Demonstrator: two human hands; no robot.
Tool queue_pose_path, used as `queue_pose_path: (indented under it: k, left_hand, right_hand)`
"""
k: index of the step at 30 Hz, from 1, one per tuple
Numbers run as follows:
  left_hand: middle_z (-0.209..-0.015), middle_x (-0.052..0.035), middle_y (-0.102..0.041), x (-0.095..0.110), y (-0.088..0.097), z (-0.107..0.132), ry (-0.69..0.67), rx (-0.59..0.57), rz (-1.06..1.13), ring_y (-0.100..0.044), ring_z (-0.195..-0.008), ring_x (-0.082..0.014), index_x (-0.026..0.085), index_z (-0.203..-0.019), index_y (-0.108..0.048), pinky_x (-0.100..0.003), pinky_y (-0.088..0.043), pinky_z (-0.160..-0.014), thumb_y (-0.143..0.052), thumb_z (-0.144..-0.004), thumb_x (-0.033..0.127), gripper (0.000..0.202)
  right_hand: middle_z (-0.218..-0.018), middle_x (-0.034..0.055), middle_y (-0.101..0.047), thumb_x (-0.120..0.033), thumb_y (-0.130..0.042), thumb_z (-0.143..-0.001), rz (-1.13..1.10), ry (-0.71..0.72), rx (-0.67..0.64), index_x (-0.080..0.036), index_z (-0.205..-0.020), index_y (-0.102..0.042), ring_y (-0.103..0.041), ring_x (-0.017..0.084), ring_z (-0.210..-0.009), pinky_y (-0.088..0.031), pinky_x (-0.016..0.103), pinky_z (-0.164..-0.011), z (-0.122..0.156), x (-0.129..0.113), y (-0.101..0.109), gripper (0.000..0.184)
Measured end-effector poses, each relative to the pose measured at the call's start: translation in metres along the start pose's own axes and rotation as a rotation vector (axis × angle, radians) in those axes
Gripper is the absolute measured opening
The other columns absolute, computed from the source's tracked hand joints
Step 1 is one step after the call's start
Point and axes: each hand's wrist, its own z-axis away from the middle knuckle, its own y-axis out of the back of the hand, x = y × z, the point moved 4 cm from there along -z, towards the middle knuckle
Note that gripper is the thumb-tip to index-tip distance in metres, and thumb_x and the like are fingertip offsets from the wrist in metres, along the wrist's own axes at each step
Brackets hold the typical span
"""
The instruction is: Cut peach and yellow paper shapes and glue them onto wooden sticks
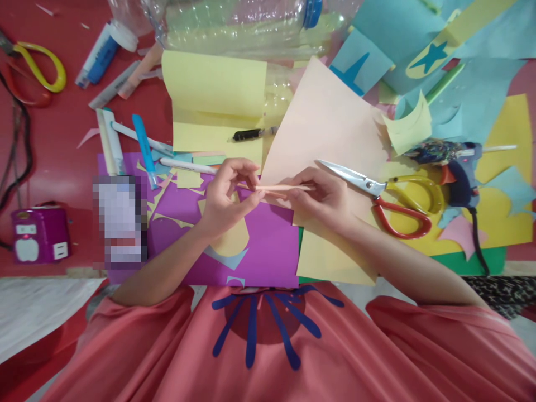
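Note:
Between my two hands stretches a narrow peach paper strip (276, 188), apparently folded or doubled. My left hand (232, 192) pinches its left end between thumb and fingers. The right end is gripped by my right hand (320, 195), with the fingers curled over it. Both hands hover above purple paper (268, 251) and a large peach sheet (322, 117). Scissors (372, 190) with red and yellow handles lie just right of my right hand, blades parted slightly. A black pen (251, 134) rests on yellow paper (218, 84) beyond the hands.
A glue gun (463, 173) with a cord lies at the right among paper scraps. Several markers (144, 145) and a phone (121, 220) are on the left. Clear plastic bottles (234, 25) lie at the back. A purple plug adapter (41, 235) and second scissors (39, 67) are far left.

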Motion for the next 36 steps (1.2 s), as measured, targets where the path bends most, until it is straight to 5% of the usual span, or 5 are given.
queue_pose_path:
  k: [7,11,18,23,36]
  left_hand:
    - [-0.078,0.0009,-0.063,-0.001,0.010,-0.001,0.017,0.198,0.045,-0.061,-0.070,-0.0058,0.021,-0.089,-0.069,-0.015,-0.051,-0.064,-0.067,-0.087,0.032,0.011]
    - [-0.078,0.0004,-0.065,-0.009,0.017,-0.002,0.100,0.326,0.038,-0.061,-0.068,-0.0072,0.021,-0.088,-0.070,-0.019,-0.052,-0.064,-0.076,-0.079,0.035,0.017]
    - [-0.090,-0.0016,-0.066,-0.008,0.014,-0.002,0.111,0.184,0.008,-0.062,-0.081,-0.0112,0.024,-0.097,-0.069,-0.025,-0.054,-0.076,-0.075,-0.078,0.040,0.026]
    - [-0.088,-0.0021,-0.064,0.001,0.006,-0.003,0.069,0.013,-0.149,-0.059,-0.079,-0.0123,0.023,-0.086,-0.070,-0.024,-0.049,-0.068,-0.074,-0.078,0.041,0.021]
    - [-0.084,-0.0010,-0.063,0.003,0.004,-0.003,0.044,0.028,-0.158,-0.061,-0.079,-0.0126,0.023,-0.076,-0.064,-0.025,-0.051,-0.067,-0.078,-0.076,0.040,0.022]
  right_hand:
    - [-0.080,-0.0007,-0.066,-0.021,-0.064,-0.084,-0.054,0.007,0.047,-0.022,-0.085,-0.064,-0.064,0.012,-0.074,-0.050,0.028,-0.064,0.000,-0.004,0.001,0.002]
    - [-0.078,-0.0015,-0.065,-0.019,-0.064,-0.083,-0.046,0.012,0.072,-0.022,-0.083,-0.064,-0.063,0.012,-0.073,-0.049,0.027,-0.064,-0.001,-0.005,0.002,0.003]
    - [-0.080,-0.0012,-0.065,-0.021,-0.064,-0.083,-0.040,0.018,0.070,-0.022,-0.086,-0.065,-0.063,0.012,-0.074,-0.048,0.028,-0.065,-0.001,-0.003,0.002,0.003]
    - [-0.076,-0.0017,-0.064,-0.022,-0.064,-0.082,0.007,0.034,0.059,-0.021,-0.082,-0.064,-0.061,0.010,-0.069,-0.047,0.026,-0.062,-0.002,-0.009,0.003,0.001]
    - [-0.084,0.0027,-0.067,-0.033,-0.062,-0.086,0.012,-0.020,0.018,-0.023,-0.085,-0.062,-0.064,0.016,-0.079,-0.054,0.033,-0.068,0.001,0.005,0.001,0.011]
